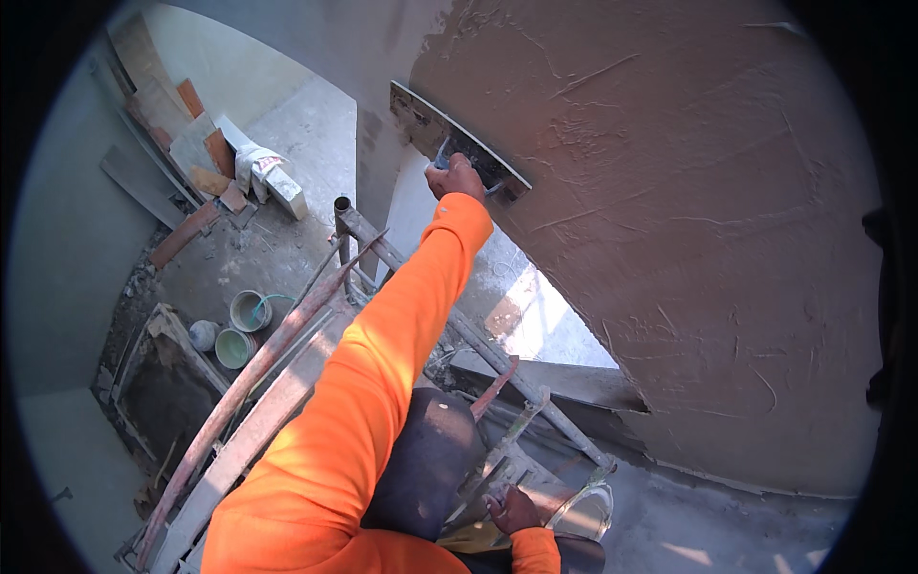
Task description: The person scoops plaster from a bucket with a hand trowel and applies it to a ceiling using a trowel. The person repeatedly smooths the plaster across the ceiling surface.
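My left hand (457, 178) is closed around the handle of a long, flat plastering trowel (421, 121). The trowel's back is smeared with mortar, and its long edge lies against the wet brown plaster on the wall (688, 191), near the plaster's left border. Low in the view, my right hand (516, 511) has its fingers curled in beside a whitish bucket (588, 512). What those fingers hold, if anything, is too small and shadowed to make out. Both arms wear orange sleeves, and my dark-trousered knee (428, 469) shows between them.
Metal scaffold pipes (478, 340) and a wooden plank (253, 430) run slantwise beneath me. On the floor below stand pails (235, 348), a mortar-caked mixing trough (167, 392) and a pile of boards (196, 143). A ledge (564, 383) lies below the wall opening.
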`<state>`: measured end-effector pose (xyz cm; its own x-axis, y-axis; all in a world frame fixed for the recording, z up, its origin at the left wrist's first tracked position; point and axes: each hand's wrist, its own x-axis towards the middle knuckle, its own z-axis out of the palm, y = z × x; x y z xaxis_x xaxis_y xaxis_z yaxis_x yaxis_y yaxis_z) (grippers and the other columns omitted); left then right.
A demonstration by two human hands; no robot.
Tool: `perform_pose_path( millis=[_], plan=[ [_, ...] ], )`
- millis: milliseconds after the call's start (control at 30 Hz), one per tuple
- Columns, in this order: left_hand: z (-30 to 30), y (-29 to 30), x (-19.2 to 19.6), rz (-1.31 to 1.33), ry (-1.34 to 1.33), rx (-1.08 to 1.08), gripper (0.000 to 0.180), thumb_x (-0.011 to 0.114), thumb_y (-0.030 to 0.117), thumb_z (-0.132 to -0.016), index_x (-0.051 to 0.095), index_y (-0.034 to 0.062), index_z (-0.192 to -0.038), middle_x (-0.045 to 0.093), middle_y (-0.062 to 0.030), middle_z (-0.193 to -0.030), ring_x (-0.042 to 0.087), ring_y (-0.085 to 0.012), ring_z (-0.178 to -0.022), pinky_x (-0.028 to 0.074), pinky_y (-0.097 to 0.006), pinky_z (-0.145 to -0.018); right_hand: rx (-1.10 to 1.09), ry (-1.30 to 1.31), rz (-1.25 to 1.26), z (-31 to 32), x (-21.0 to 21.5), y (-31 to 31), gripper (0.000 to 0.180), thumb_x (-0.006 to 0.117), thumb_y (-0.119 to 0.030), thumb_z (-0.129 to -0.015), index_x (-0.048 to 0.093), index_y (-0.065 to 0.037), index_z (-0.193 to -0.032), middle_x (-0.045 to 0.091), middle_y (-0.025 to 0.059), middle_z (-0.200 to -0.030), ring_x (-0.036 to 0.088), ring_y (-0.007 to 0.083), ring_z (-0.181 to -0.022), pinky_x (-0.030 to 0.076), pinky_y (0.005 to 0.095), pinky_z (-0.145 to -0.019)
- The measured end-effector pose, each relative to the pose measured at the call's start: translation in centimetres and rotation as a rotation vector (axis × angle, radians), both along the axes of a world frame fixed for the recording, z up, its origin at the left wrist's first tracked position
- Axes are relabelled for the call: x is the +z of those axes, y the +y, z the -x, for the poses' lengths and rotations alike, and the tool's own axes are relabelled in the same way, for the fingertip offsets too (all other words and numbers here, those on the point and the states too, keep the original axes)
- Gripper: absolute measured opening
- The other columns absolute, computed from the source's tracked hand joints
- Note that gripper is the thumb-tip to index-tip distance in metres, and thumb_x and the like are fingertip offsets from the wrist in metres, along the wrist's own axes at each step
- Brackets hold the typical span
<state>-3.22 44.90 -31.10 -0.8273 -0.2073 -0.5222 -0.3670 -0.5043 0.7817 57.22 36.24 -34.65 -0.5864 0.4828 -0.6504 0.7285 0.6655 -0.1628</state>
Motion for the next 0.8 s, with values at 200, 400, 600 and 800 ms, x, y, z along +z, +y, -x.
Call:
perform_pose_path(
  millis=[200,400,600,800],
  plan=[
    [-0.5,-0.9,6.3,0.001,0.128,-0.093,0.067,0.054,0.024,-0.087,0.042,-0.0135,-0.142,0.057,-0.0318,-0.134,0.057,-0.0465,-0.125,0.040,-0.045,-0.111,-0.005,-0.103,0.078,1.3,0.9,0.1,0.058,0.061,-0.055,-0.095,0.064,0.001,-0.109,0.066,0.0285,-0.113,0.064,0.0465,-0.108,0.050,0.0543,-0.092],
    [-0.8,-1.9,16.6,-0.051,0.175,-0.105,0.059,0.054,0.020,-0.088,0.042,-0.0060,-0.140,0.060,-0.0207,-0.120,0.065,-0.0311,-0.099,0.053,-0.045,-0.080,-0.005,-0.085,0.104,3.3,2.4,-0.4,0.059,0.063,-0.052,-0.094,0.065,0.002,-0.118,0.066,0.0274,-0.120,0.064,0.0434,-0.113,0.052,0.0499,-0.096],
    [-1.4,-1.8,25.4,-0.138,0.279,-0.150,0.045,0.052,0.020,-0.091,0.046,-0.0084,-0.124,0.059,-0.0336,-0.130,0.062,-0.0490,-0.117,0.045,-0.051,-0.105,0.091,-0.115,0.106,3.5,1.5,-0.2,0.058,0.065,-0.047,-0.092,0.064,0.003,-0.122,0.067,0.0269,-0.120,0.064,0.0435,-0.115,0.052,0.0493,-0.096],
    [-4.6,-1.9,35.4,-0.242,0.558,-0.228,0.041,0.051,0.014,-0.095,0.041,-0.0072,-0.129,0.060,-0.0339,-0.125,0.065,-0.0501,-0.111,0.049,-0.052,-0.100,0.038,-0.048,0.043,3.0,1.4,-0.1,0.051,0.068,-0.044,-0.090,0.065,0.002,-0.112,0.068,0.0256,-0.109,0.066,0.0457,-0.106,0.054,0.0512,-0.090]
  ],
)
